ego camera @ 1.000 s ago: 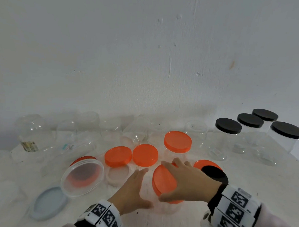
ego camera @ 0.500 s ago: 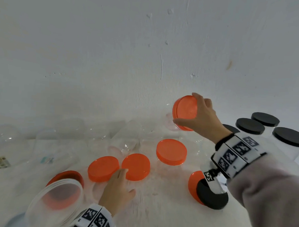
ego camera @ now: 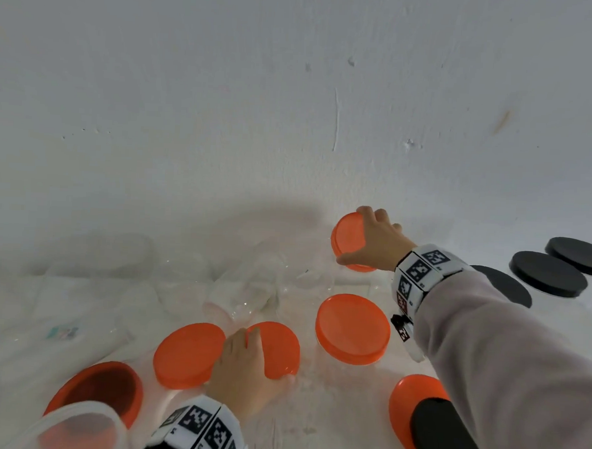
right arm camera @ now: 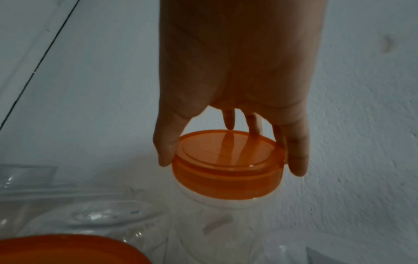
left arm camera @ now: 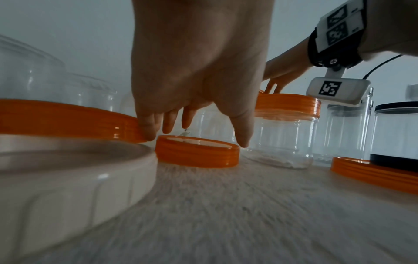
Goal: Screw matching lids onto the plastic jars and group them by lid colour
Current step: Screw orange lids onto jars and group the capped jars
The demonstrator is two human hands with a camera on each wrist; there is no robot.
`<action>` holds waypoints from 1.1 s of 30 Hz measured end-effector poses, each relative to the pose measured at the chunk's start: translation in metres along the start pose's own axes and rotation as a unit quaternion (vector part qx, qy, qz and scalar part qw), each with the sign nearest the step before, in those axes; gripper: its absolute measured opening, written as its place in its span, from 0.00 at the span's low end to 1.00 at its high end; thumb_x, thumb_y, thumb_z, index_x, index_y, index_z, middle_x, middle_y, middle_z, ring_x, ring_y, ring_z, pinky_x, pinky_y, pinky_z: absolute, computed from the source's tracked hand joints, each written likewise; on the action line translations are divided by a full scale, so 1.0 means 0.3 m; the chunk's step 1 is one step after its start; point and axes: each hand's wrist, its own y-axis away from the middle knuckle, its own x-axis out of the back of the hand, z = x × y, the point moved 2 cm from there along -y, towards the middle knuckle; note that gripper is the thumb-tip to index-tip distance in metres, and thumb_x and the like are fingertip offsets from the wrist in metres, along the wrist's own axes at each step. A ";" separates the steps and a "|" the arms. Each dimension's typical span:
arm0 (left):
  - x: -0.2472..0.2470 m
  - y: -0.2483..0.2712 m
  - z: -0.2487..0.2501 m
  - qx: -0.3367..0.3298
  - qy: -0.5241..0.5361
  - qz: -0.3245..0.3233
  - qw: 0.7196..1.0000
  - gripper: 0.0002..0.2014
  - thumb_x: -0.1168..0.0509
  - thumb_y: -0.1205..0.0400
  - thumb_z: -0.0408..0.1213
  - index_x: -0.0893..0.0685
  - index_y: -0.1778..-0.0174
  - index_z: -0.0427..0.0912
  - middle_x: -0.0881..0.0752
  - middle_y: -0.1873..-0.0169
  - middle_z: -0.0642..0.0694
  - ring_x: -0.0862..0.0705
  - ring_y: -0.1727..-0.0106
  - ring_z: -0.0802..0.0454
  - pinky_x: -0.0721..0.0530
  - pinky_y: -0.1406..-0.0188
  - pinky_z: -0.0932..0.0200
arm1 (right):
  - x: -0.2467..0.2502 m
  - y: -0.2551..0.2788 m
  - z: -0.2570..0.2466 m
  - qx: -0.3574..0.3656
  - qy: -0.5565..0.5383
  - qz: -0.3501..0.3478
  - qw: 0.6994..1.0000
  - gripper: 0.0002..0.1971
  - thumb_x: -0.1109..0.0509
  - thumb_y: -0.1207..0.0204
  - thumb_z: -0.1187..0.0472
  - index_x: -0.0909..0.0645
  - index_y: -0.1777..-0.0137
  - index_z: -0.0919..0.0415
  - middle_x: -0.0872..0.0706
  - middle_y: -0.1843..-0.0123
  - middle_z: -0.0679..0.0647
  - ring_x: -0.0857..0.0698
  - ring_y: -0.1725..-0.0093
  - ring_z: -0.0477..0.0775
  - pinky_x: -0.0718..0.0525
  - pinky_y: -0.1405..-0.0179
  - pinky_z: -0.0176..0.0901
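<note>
White plaster wall point(ego camera: 224, 119), scuffed; pale table point(ego camera: 330, 412) pushed against it.

Right hand point(ego camera: 375, 243) reaches to the back of the table, thumb and fingers curled round the rim of a round orange plastic lid point(right arm camera: 227, 164) that sits on the mouth of a clear plastic jar point(right arm camera: 217, 225) close to the wall. Grip is clamped on that lid.

Left hand point(ego camera: 244, 368) lies low near the front edge, fingers relaxed and pointing down, over a loose orange lid point(left arm camera: 196, 153) lying flat on the table. Little finger touches the rim of a second orange lid point(left arm camera: 68, 121) just beside it. It holds nothing.

Outward: one clear jar already capped in orange point(ego camera: 353, 328) stands between the two hands. Another orange lid with a black lid point(ego camera: 445, 434) on top lies under the right sleeve. Black-lidded clear jars point(ego camera: 548, 274) are grouped at far right. Uncapped clear jars point(ego camera: 247, 290) crowd the wall on the left, some lying down. A wide white-rimmed clear tub point(ego camera: 75, 428) sits at front left.
</note>
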 end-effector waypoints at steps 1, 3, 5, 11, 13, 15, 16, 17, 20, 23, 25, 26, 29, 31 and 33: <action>0.000 -0.005 0.010 0.013 -0.013 -0.012 1.000 0.50 0.38 0.25 0.68 0.53 0.18 0.42 0.45 0.19 0.43 0.44 0.18 0.45 0.37 0.22 0.50 | -0.005 -0.003 -0.003 -0.002 0.009 -0.010 1.000 0.50 0.21 0.33 0.42 0.48 0.19 0.54 0.38 0.24 0.58 0.33 0.27 0.70 0.24 0.41 0.60; -0.002 -0.012 0.030 0.037 -0.029 -0.038 0.998 0.54 0.38 0.27 0.71 0.57 0.17 0.41 0.49 0.18 0.40 0.47 0.17 0.42 0.40 0.21 0.46 | -0.015 -0.007 -0.010 -0.005 0.035 -0.034 0.999 0.49 0.23 0.31 0.42 0.47 0.18 0.54 0.38 0.23 0.58 0.34 0.26 0.70 0.24 0.39 0.61; -0.005 -0.015 0.043 0.052 -0.043 -0.050 0.996 0.56 0.39 0.27 0.72 0.58 0.17 0.40 0.51 0.17 0.38 0.47 0.17 0.40 0.41 0.21 0.45 | -0.031 -0.008 -0.014 -0.008 0.066 -0.063 0.996 0.47 0.24 0.30 0.42 0.47 0.18 0.53 0.38 0.22 0.58 0.34 0.25 0.69 0.24 0.37 0.61; -0.016 -0.022 0.040 0.065 -0.055 -0.045 0.995 0.55 0.37 0.25 0.68 0.58 0.17 0.38 0.50 0.17 0.40 0.46 0.17 0.41 0.39 0.22 0.47 | -0.079 -0.005 -0.003 -0.012 0.123 -0.126 0.984 0.46 0.28 0.27 0.40 0.49 0.16 0.51 0.40 0.19 0.57 0.37 0.22 0.68 0.29 0.32 0.63; -0.019 -0.023 0.038 0.066 -0.050 -0.049 0.995 0.55 0.37 0.26 0.68 0.58 0.17 0.37 0.50 0.17 0.40 0.46 0.17 0.41 0.39 0.22 0.47 | -0.085 -0.006 0.007 -0.017 0.128 -0.141 0.981 0.46 0.30 0.25 0.38 0.51 0.15 0.51 0.40 0.18 0.57 0.35 0.22 0.67 0.30 0.30 0.62; -0.020 -0.023 0.035 0.066 -0.045 -0.049 0.996 0.56 0.36 0.26 0.68 0.58 0.17 0.38 0.50 0.17 0.41 0.46 0.17 0.41 0.39 0.21 0.47 | -0.087 -0.011 0.026 -0.027 0.134 -0.148 0.979 0.46 0.31 0.26 0.37 0.50 0.16 0.51 0.38 0.19 0.58 0.33 0.23 0.66 0.29 0.30 0.61; -0.020 -0.022 0.034 0.066 -0.042 -0.049 0.996 0.56 0.36 0.26 0.69 0.58 0.17 0.38 0.50 0.18 0.41 0.46 0.17 0.41 0.39 0.21 0.47 | -0.086 -0.017 0.039 -0.037 0.141 -0.150 0.978 0.46 0.30 0.27 0.36 0.50 0.16 0.51 0.37 0.20 0.58 0.31 0.23 0.65 0.29 0.31 0.60; -0.019 -0.021 0.032 0.065 -0.040 -0.050 0.996 0.56 0.36 0.26 0.69 0.58 0.17 0.38 0.50 0.18 0.41 0.46 0.17 0.41 0.38 0.22 0.47 | -0.081 -0.025 0.053 -0.048 0.149 -0.150 0.976 0.48 0.28 0.29 0.35 0.49 0.16 0.51 0.36 0.21 0.58 0.30 0.24 0.65 0.28 0.32 0.59; -0.018 -0.015 0.030 0.061 -0.036 -0.049 0.996 0.55 0.35 0.27 0.68 0.57 0.17 0.38 0.48 0.19 0.41 0.44 0.18 0.41 0.37 0.23 0.48 | -0.056 -0.044 0.114 -0.099 0.184 -0.160 0.965 0.50 0.22 0.39 0.34 0.40 0.20 0.52 0.27 0.29 0.56 0.23 0.32 0.61 0.23 0.45 0.55; -0.014 -0.009 0.027 0.065 -0.020 -0.052 0.996 0.56 0.34 0.27 0.67 0.57 0.17 0.38 0.45 0.20 0.40 0.42 0.19 0.42 0.36 0.24 0.49 | -0.055 -0.047 0.181 -0.149 0.203 -0.190 0.949 0.39 0.15 0.55 0.35 0.24 0.42 0.43 0.20 0.52 0.46 0.21 0.53 0.54 0.25 0.67 0.46; -0.009 -0.004 0.026 0.072 -0.004 -0.053 0.996 0.56 0.33 0.27 0.67 0.57 0.17 0.38 0.44 0.21 0.40 0.41 0.20 0.42 0.35 0.24 0.50 | -0.076 -0.049 0.218 -0.171 0.203 -0.207 0.942 0.35 0.15 0.60 0.35 0.24 0.52 0.42 0.21 0.58 0.43 0.24 0.61 0.50 0.33 0.76 0.45; -0.007 0.000 0.026 0.073 0.003 -0.050 0.996 0.56 0.33 0.28 0.67 0.57 0.17 0.38 0.43 0.22 0.40 0.41 0.20 0.42 0.35 0.24 0.50 | -0.086 -0.042 0.229 -0.176 0.200 -0.213 0.940 0.38 0.16 0.60 0.35 0.25 0.49 0.43 0.23 0.60 0.43 0.25 0.64 0.49 0.35 0.77 0.45; 0.001 0.015 0.024 0.070 0.036 -0.037 0.996 0.56 0.32 0.29 0.67 0.54 0.18 0.39 0.40 0.24 0.41 0.39 0.22 0.43 0.33 0.26 0.51 | -0.089 -0.002 0.234 -0.178 0.167 -0.150 0.958 0.40 0.15 0.58 0.39 0.30 0.46 0.46 0.30 0.59 0.48 0.27 0.65 0.52 0.35 0.76 0.46; 0.010 0.027 0.023 0.068 0.060 -0.029 0.995 0.55 0.32 0.30 0.67 0.53 0.18 0.40 0.39 0.25 0.41 0.37 0.23 0.43 0.32 0.26 0.51 | -0.064 0.031 0.214 -0.184 0.149 -0.095 0.967 0.38 0.16 0.52 0.44 0.34 0.46 0.47 0.34 0.51 0.51 0.26 0.57 0.58 0.29 0.72 0.48; 0.021 0.042 0.024 0.071 0.076 -0.021 0.994 0.55 0.31 0.31 0.67 0.51 0.18 0.41 0.38 0.25 0.41 0.37 0.23 0.44 0.31 0.26 0.51 | -0.026 0.061 0.182 -0.182 0.155 -0.049 0.970 0.35 0.19 0.43 0.49 0.35 0.40 0.51 0.36 0.43 0.57 0.27 0.44 0.65 0.21 0.61 0.54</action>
